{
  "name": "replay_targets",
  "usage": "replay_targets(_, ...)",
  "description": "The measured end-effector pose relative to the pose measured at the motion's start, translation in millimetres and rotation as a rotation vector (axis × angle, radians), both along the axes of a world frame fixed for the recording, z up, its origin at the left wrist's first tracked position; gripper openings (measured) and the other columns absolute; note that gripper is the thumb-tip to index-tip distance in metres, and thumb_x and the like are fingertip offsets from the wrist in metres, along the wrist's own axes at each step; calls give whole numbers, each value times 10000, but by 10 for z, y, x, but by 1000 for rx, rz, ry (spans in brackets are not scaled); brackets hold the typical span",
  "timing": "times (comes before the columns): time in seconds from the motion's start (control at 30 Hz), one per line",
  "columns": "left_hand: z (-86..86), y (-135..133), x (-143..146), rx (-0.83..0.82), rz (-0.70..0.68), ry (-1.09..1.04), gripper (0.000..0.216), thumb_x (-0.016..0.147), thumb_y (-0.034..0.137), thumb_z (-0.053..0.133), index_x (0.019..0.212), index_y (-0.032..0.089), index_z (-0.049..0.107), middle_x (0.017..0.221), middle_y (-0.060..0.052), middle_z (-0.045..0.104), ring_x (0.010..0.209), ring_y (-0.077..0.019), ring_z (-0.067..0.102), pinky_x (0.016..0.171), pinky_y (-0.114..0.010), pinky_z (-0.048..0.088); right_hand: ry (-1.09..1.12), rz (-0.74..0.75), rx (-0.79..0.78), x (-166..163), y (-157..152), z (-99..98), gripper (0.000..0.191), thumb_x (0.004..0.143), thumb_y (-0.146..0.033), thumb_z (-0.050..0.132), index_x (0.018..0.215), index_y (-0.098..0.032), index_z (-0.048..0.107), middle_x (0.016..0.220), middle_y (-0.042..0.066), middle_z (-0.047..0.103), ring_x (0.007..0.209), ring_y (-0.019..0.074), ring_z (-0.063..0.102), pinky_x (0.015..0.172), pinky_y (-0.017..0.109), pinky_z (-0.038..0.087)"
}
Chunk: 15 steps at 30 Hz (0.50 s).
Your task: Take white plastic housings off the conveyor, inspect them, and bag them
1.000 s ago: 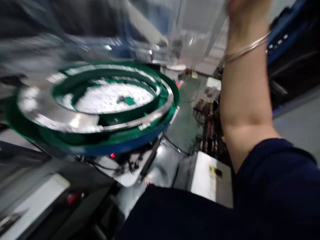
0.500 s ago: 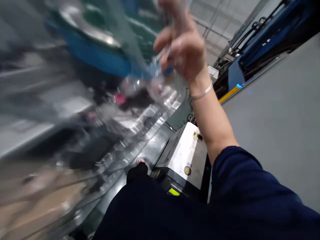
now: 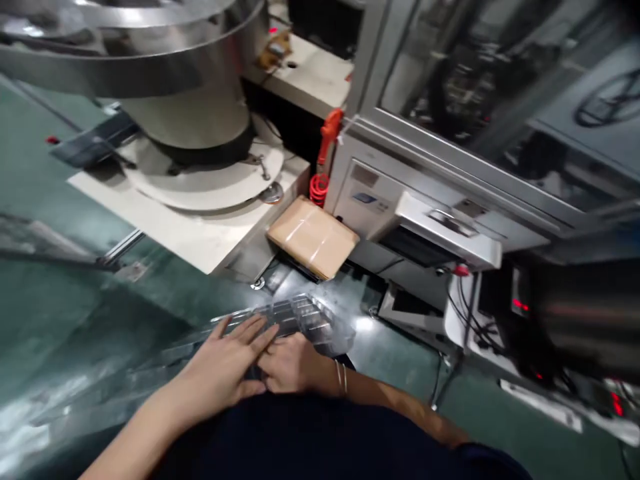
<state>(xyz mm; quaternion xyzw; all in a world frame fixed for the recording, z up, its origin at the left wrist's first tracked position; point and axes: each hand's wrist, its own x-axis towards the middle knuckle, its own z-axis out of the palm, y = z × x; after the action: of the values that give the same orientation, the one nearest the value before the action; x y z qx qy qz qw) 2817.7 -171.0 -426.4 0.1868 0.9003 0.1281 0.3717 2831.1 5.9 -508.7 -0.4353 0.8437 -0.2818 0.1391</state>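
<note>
The floor (image 3: 65,287) is green and glossy, with bright patches of reflected light. A white table (image 3: 175,230) stands on it, one small metal foot (image 3: 257,283) showing below. On that table lies a round white plate (image 3: 200,195) — it bears a thick pale drum (image 3: 190,120) with a wide metal bowl (image 3: 150,70) on top. Over to the right, a second white table (image 3: 456,320) carries black cables (image 3: 483,328) and a dark cylinder (image 3: 590,320), the latter blurred.

hands (image 3: 225,367) at tray (image 3: 315,321) | box (image 3: 314,238) beyond tray | bowl feeder (image 3: 185,73) left of box | cabinet (image 3: 357,217) right of box
</note>
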Motion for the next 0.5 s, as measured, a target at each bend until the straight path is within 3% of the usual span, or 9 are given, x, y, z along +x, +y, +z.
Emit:
replay_targets(0.13, -677, -106, 100, -154, 3, -157, 733, 760, 219, 527, 1449, 230, 277, 1108, -123, 654, 1002, -347, 613, 825, -451, 462, -96, 164, 48, -70, -258, -530, 289, 765, -325, 528, 1003, -175, 593, 940, 79, 693, 872, 231, 640, 670, 304, 498)
replay_targets(0.23, -1075, -251, 185, -163, 66, -117, 764, 740, 176, 534, 1448, 268, 261, 1118, -114, 653, 1016, -345, 610, 854, -460, 447, -180, 175, 173, -139, -403, -750, 269, 770, -333, 521, 1010, -220, 570, 972, 50, 696, 872, 227, 640, 661, 304, 499)
replay_targets(0.33, -1318, -457, 155, -172, 133, -37, 646, 784, 119, 457, 1413, 209, 343, 1088, -156, 656, 1016, -345, 612, 893, -513, 412, -188, 159, 214, -285, -613, -837, 307, 786, -383, 526, 1062, -250, 550, 1028, 23, 687, 917, 220, 628, 735, 316, 502)
replay_targets(0.43, -1511, -654, -32, -129, 128, -91, 545, 777, 43, 417, 1300, 175, 499, 1023, -180, 674, 946, -368, 638, 785, -503, 470, -168, 156, 173, -569, -696, -847, 394, 791, -461, 573, 1120, -244, 559, 1096, 45, 665, 1032, 233, 594, 897, 364, 459)
replay_targets(0.5, -1607, -792, -156, -88, 132, -104, 558, 721, -25, 429, 1207, 204, 582, 1022, -153, 682, 964, -358, 638, 779, -472, 487, -219, -8, 123, -786, -603, -790, 398, 819, -462, 561, 1149, -239, 568, 1113, 57, 660, 1004, 222, 614, 895, 352, 466)
